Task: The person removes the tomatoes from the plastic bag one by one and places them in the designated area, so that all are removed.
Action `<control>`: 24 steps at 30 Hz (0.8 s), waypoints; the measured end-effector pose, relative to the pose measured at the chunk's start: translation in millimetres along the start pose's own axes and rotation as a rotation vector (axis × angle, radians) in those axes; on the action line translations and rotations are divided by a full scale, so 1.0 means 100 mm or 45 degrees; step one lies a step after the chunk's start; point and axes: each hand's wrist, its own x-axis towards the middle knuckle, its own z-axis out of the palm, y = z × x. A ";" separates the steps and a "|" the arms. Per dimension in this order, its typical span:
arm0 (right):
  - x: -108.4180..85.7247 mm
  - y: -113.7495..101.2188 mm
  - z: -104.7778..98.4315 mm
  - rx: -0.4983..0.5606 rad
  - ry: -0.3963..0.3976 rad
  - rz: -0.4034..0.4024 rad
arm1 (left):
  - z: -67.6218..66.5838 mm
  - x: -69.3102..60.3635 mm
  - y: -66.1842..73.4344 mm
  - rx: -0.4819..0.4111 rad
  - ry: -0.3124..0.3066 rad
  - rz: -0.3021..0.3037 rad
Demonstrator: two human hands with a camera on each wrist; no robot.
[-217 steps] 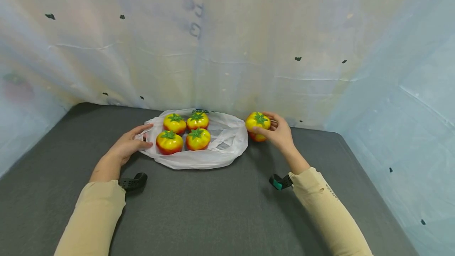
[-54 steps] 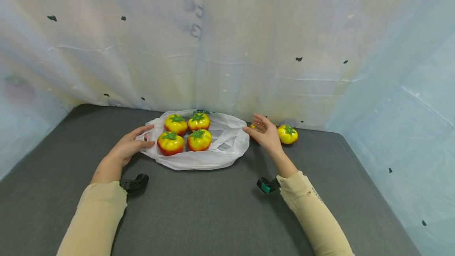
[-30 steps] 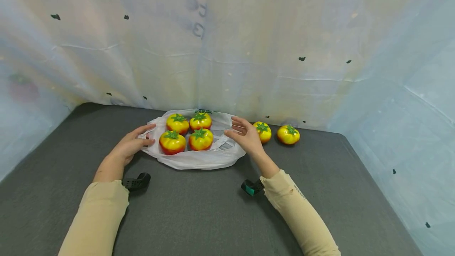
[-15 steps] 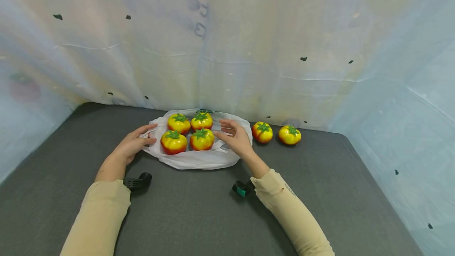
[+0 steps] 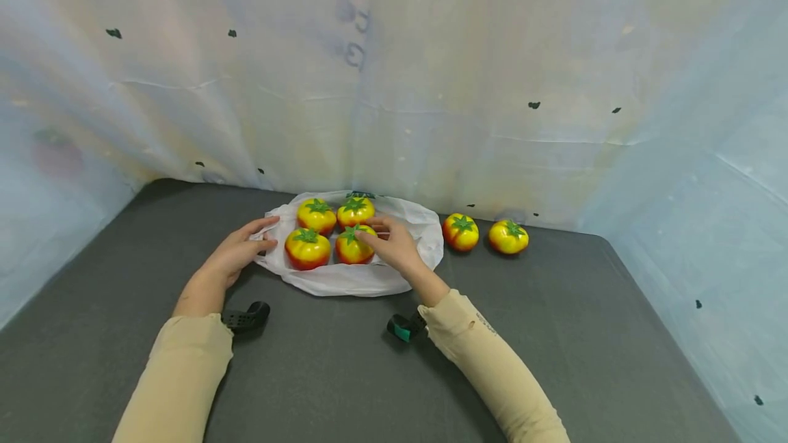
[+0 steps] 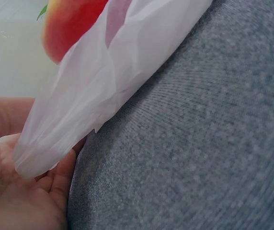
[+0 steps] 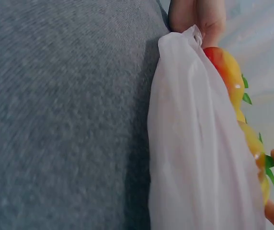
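Several yellow-and-red tomatoes with green leafy tops, among them the far-left tomato, sit in a white plastic bag that lies with its mouth spread. My left hand holds the bag's left edge between thumb and fingers; in the left wrist view the crumpled bag end lies in the palm. My right hand is over the bag, thumb and fingers around the near-right tomato. In the right wrist view a fingertip touches that tomato's leaves; most of the hand is out of frame there.
Right of the bag, two more tomatoes stand on the dark grey table: one tomato close to the bag and another tomato farther right. A pale plastic sheet hangs along the table's back edge, and a bluish sheet hangs at the right.
My right hand set a tomato down at the right, then moved left over the bag to the near-right tomato. My left hand stays on the bag's edge. The head view has shifted slightly.
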 end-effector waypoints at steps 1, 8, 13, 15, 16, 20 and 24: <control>0.01 0.00 0.01 -0.011 0.000 0.015 | 0.00 0.00 0.00 0.001 0.000 0.003; 0.00 0.00 0.04 -0.019 -0.030 0.055 | 0.01 -0.01 0.00 -0.003 0.008 0.001; -0.04 0.03 0.00 0.021 -0.084 0.017 | 0.01 -0.01 0.01 -0.003 0.002 -0.004; -0.05 0.05 -0.01 0.033 -0.104 -0.008 | 0.01 -0.01 0.01 -0.006 0.000 -0.014; -0.06 0.05 -0.01 0.038 -0.108 -0.019 | 0.01 -0.01 0.01 -0.006 -0.002 -0.019; -0.07 0.07 -0.03 0.053 -0.115 -0.047 | 0.01 -0.01 0.01 -0.010 0.000 -0.030; -0.08 0.08 -0.05 0.072 -0.117 -0.053 | 0.00 0.00 0.01 -0.006 -0.006 -0.013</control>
